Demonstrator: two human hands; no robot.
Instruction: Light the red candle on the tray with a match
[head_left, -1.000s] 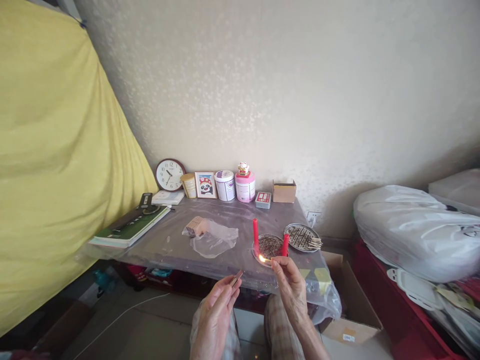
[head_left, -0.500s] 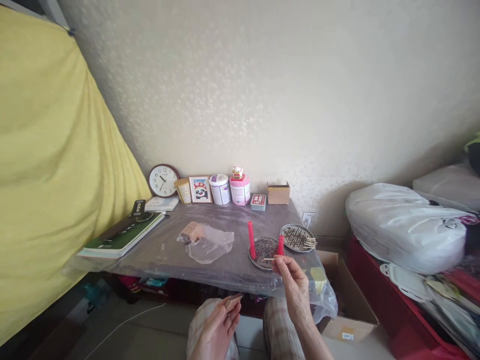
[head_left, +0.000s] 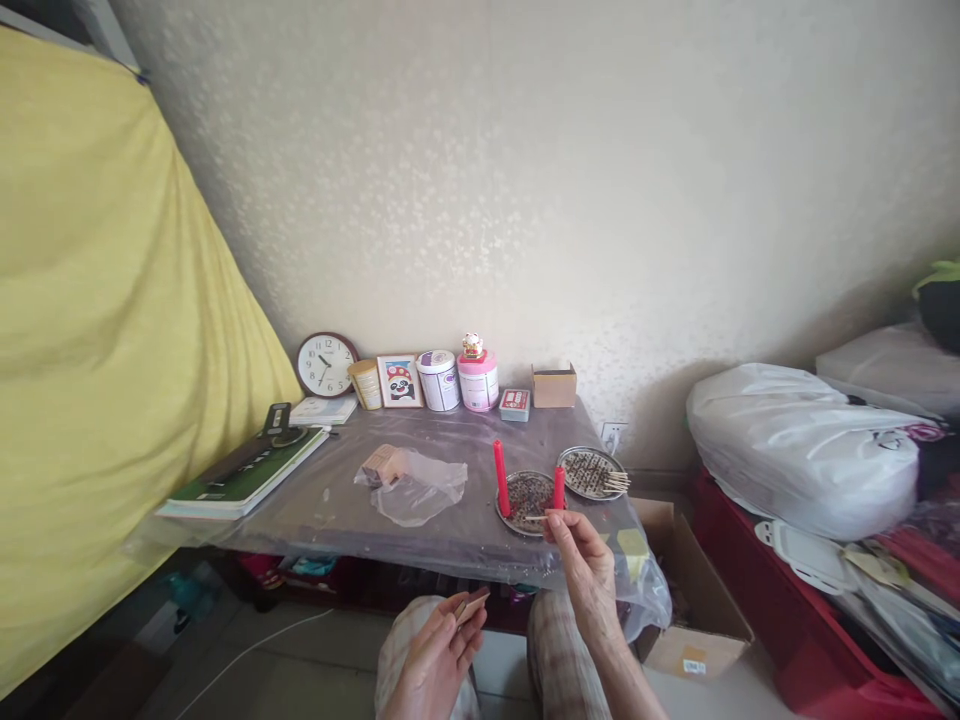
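Patterned wall [head_left: 480,200], in the head view, is rising behind a plastic-covered table [head_left: 337,512]. The person's right hand [head_left: 585,562] is pinching a matchstick [head_left: 535,517] between closed thumb and forefinger; it is pointing leftward over a round tray [head_left: 529,490], near two standing red candles [head_left: 501,480]. The left hand [head_left: 436,650], fingers partly curled, is gripping a small flat box [head_left: 471,607] before the table's edge. A second tray [head_left: 585,472] is holding pale sticks [head_left: 617,482].

Soft, muted light (dimmer lower left)
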